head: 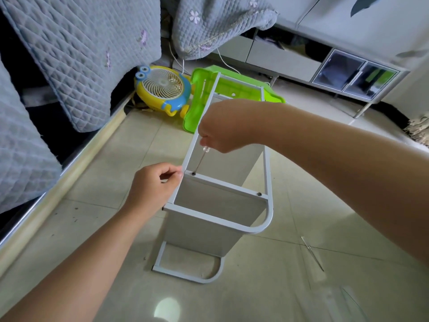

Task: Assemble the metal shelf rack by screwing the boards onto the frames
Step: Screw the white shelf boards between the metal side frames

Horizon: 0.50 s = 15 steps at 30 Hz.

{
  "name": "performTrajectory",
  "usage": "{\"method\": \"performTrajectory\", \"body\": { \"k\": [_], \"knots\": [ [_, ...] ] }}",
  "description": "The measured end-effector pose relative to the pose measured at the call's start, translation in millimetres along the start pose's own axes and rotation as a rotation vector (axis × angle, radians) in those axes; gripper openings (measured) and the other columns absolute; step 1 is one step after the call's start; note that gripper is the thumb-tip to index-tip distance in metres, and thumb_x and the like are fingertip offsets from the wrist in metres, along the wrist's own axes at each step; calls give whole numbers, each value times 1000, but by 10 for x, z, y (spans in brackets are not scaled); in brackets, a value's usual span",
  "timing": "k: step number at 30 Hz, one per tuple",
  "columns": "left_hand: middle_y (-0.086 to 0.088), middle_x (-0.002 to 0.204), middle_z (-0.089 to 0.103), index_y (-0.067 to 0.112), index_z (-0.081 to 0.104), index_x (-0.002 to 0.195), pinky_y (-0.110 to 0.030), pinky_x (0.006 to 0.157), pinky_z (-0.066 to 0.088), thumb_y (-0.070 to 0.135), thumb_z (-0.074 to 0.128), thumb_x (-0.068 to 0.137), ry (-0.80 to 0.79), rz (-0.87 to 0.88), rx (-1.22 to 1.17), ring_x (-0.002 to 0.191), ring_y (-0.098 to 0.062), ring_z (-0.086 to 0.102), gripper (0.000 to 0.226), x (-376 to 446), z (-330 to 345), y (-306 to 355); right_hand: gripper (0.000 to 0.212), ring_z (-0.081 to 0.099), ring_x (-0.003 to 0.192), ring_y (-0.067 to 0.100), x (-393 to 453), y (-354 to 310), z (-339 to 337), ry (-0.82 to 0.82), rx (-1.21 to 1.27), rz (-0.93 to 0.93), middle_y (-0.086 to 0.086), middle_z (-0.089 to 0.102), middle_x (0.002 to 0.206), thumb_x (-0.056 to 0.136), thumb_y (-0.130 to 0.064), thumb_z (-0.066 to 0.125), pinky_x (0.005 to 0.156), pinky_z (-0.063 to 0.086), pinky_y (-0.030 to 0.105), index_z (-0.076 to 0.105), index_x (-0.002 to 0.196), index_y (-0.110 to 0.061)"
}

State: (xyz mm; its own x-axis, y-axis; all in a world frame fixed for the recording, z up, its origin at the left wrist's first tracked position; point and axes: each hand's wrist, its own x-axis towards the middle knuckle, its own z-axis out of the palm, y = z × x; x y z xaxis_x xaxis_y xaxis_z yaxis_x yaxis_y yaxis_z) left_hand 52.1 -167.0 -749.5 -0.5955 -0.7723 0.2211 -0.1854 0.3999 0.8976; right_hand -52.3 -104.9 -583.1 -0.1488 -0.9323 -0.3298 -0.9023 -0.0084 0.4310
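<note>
Stiff, light white metal shelf rack point(216, 212): left hand point(154, 184) pinching its rail, right hand point(222, 129) gripping thin clear-handled screwdriver point(201, 160).

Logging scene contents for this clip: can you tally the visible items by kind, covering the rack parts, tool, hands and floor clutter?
White metal frames: 2 (upper, lower)
Grey boards: 2 ()
Screws visible in the crossbar: 2 ()
Screwdriver: 1
Hands: 2 (left hand, right hand)
Toy fan: 1
Green plastic stool: 1
Total: 11
</note>
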Motion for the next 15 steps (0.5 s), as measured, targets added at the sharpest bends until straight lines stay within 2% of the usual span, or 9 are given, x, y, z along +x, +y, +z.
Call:
{"method": "performTrajectory", "body": {
  "k": [2,3,5,6,8,10,12,13,15],
  "knots": [
    [7,87,64,2,72,95,5,68,39,3,61,86,0,-1,-9,71,11,59,14,-3,0,12,32,45,79,25,53,6,2,-27,51,39,2,36,66,98,-25,36,67,35,27,60,102,-3],
    [7,87,64,2,72,95,5,68,39,3,60,86,1,1,-9,71,10,59,14,-5,0,15,29,48,76,26,80,-7,0,-51,74,56,2,37,64,97,-21,39,61,35,24,62,101,-3],
    [5,87,64,1,71,96,5,67,39,3,60,86,9,7,3,76,0,59,15,-7,4,20,24,48,65,21,128,-35,-10,-87,105,65,-1,38,61,95,-17,42,49,30,21,63,95,-6],
    [5,87,64,0,71,96,5,67,39,3,60,86,13,7,8,79,-6,59,15,-8,4,21,23,45,63,20,136,-40,-19,-94,125,69,-1,38,62,95,-20,42,49,30,23,60,88,-7],
    [5,87,64,0,71,96,5,66,39,3,60,86,19,2,13,80,-10,59,15,-7,0,25,21,45,73,21,109,-40,-52,-109,155,66,-1,41,69,93,-24,42,51,30,25,49,80,-9],
    [5,88,64,1,72,96,5,66,39,3,60,86,20,2,15,80,-9,59,16,-12,1,33,19,50,84,25,79,-26,-51,-83,177,34,3,51,80,93,-21,43,52,31,24,54,93,-6],
    [4,90,65,1,72,98,3,68,40,4,61,86,24,3,13,81,-8,59,16,-21,3,33,27,55,92,25,62,-15,-31,-53,222,27,9,60,97,95,-21,44,57,34,24,60,105,-2],
    [4,91,65,2,71,99,2,70,40,5,61,86,34,-3,7,83,-8,59,17,-27,3,28,29,55,90,23,55,-8,-28,-46,237,28,11,61,100,95,-22,45,58,34,23,61,107,-2],
    [4,93,66,2,71,101,4,70,38,7,61,86,56,-21,-13,86,-7,59,19,-46,8,23,28,52,75,21,59,16,-15,-79,281,63,13,62,88,93,-23,49,51,34,22,63,103,-1]
  ]
}}
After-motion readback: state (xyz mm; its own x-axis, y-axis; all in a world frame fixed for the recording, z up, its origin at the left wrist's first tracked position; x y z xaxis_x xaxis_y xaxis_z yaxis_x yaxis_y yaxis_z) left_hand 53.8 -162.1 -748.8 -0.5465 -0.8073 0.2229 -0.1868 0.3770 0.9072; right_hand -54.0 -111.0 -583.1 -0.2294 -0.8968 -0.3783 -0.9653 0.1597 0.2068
